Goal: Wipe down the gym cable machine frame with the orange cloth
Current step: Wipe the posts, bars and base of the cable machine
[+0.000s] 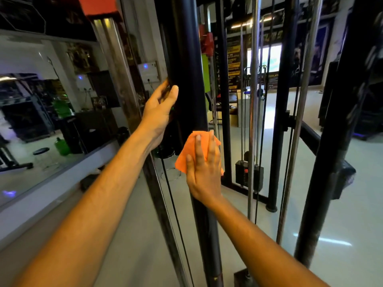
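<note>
A thick black upright post [186, 65] of the cable machine frame runs from top to bottom in the middle of the view. My right hand [204, 168] presses the orange cloth [191, 153] flat against this post, fingers straight and pointing up. Higher on the same post, my left hand [160, 109] grips its left side, thumb on the front face and fingers wrapped behind, out of sight.
A steel guide rod and black cable [165, 204] run left of the post. Chrome rods [253, 100] and a weight stack [248, 172] stand behind on the right, with more black uprights [335, 141]. A wall mirror [41, 121] is at the left. Pale floor [238, 204] lies below.
</note>
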